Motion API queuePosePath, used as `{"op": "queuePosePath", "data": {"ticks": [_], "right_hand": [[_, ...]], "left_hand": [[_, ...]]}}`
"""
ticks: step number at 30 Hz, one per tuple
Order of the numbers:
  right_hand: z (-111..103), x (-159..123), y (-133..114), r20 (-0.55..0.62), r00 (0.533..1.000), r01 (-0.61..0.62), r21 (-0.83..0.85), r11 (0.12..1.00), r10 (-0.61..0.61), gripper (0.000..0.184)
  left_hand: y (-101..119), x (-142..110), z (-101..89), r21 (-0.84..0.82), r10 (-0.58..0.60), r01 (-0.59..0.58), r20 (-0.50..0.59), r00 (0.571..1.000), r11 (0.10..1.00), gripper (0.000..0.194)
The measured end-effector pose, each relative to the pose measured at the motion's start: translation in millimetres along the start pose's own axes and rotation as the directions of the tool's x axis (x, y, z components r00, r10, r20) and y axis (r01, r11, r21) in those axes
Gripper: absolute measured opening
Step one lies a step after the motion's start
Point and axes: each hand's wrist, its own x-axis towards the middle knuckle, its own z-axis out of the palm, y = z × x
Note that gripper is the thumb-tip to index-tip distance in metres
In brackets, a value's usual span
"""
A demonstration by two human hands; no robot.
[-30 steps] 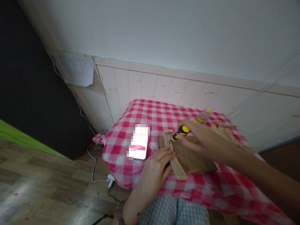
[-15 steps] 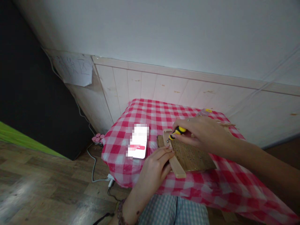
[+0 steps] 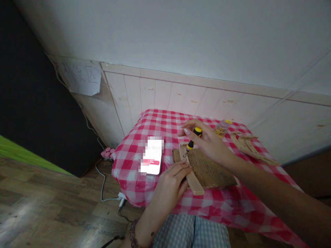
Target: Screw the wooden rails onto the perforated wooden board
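My left hand presses a pale wooden strip down onto a brown perforated wooden board, its fingers lying across the strip's edge. My right hand is raised above the board's far end, holding a screwdriver with a yellow and black handle between thumb and fingers. The screwdriver's metal tip points down at the curved upper end of the strip. Its contact with the wood cannot be told from this view.
A small bottle of yellow parts and curved wooden pieces lie beyond the board on a red-and-white checked tablecloth. A blurred phone lies left of the board. A white cable runs across the floor below.
My right hand has risen and moved back, with its fingers spread more, uncovering the bottle and curved wooden pieces. The screwdriver tilts more steeply. My left hand and the strip remain in place.
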Motion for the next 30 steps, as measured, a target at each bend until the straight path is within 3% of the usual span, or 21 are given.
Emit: {"op": "queuePosePath", "data": {"ticks": [6, 11, 19, 25, 30], "right_hand": [[13, 0, 14, -0.073, 0.996, -0.038, 0.284, 0.958, 0.061, 0.032], [12, -7, 14, 0.013, 1.000, -0.031, 0.508, 0.861, 0.029, 0.036], [1, -20, 19, -0.013, 0.997, 0.078, 0.359, 0.930, -0.079, 0.028], [10, -36, 23, -0.231, 0.961, 0.210, 0.257, 0.943, -0.151, 0.019], [24, -38, 27, -0.322, 0.933, 0.249, 0.260, 0.933, -0.160, 0.024]], "left_hand": [[-1, 1, 0.0, -0.005, 0.008, -0.008, -0.003, 1.000, 1.000, 0.034], [-2, 1, -0.2, -0.012, 0.019, -0.019, -0.005, 1.000, 1.000, 0.035], [-3, -1, 0.3, -0.028, 0.012, -0.012, -0.010, 1.000, 1.000, 0.032], [-2, 0, -0.4, -0.043, 0.018, -0.018, -0.010, 1.000, 0.999, 0.030], [-4, -1, 0.0, -0.040, 0.022, -0.022, -0.004, 1.000, 0.999, 0.032]]}}
